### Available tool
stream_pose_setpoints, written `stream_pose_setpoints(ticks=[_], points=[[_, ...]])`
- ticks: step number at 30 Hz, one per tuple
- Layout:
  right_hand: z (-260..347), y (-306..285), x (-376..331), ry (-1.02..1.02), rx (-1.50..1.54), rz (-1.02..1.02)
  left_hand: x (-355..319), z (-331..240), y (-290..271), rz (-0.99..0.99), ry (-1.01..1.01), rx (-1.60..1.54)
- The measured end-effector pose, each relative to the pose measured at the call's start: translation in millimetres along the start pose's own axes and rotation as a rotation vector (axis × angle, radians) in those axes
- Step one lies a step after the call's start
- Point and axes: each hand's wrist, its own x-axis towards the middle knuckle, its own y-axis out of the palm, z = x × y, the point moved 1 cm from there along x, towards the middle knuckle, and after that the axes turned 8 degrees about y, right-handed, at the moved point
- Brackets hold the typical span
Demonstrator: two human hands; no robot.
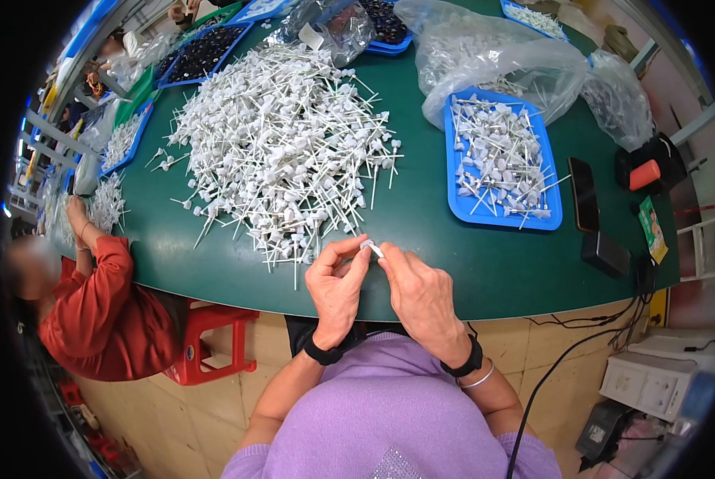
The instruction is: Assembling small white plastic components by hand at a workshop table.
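Note:
Both hands meet over the near edge of the green table, their fingertips pinched on one small white plastic piece with a thin stem (374,249). My left hand (336,289) grips its left end between thumb and forefinger. On the other end, my right hand (419,297) closes from the right; its fingers partly hide the piece. Just beyond my hands lies a big heap of white stemmed plastic pieces (282,144). To the right, a blue tray (505,217) holds many more of the same kind, loosely jumbled.
Clear plastic bags (525,76) lie behind the tray. A phone (583,194) and a black box (606,254) sit at the right edge, cables (605,319) hanging below. Blue trays of dark pieces (206,56) stand far left. A person in red (106,319) sits left, beside a red stool (218,339).

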Motion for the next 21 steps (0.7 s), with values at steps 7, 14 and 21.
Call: stream_pose_setpoints(ticks=[7,14,21], points=[[-7.7,1.6,4.4,-0.029,0.227,-0.025,0.9,1.3,-1.5,0.003,-0.095,-0.125],[-26.6,-0.2,13.5,0.245,0.613,0.363,0.5,-2.3,-3.7,0.072,-0.143,-0.167],[-44.8,3.3,19.4,0.596,1.356,0.946,0.5,0.3,-7.1,0.1,-0.133,-0.166]])
